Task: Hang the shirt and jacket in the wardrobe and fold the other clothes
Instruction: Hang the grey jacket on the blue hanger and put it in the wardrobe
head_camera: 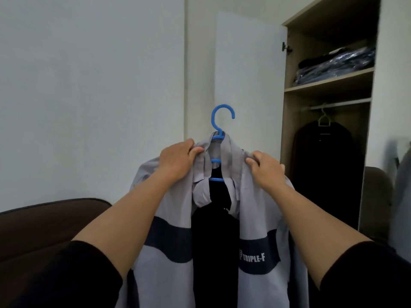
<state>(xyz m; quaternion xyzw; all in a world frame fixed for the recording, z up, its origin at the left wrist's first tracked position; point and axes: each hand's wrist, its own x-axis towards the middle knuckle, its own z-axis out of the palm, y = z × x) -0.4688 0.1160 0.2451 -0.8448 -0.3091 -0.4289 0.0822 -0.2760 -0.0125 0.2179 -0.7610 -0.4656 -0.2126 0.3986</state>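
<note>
Close in front, the left hand (178,160) and right hand (265,168) each keep a closed grip on the shoulders of the grey jacket (255,218) on its blue hanger (219,130); level it, then hook the wardrobe rail (340,104) far right.

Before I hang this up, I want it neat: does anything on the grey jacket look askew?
Yes. The grey jacket hangs open on the blue hanger, its collar crumpled and bunched under the left hand.
</note>
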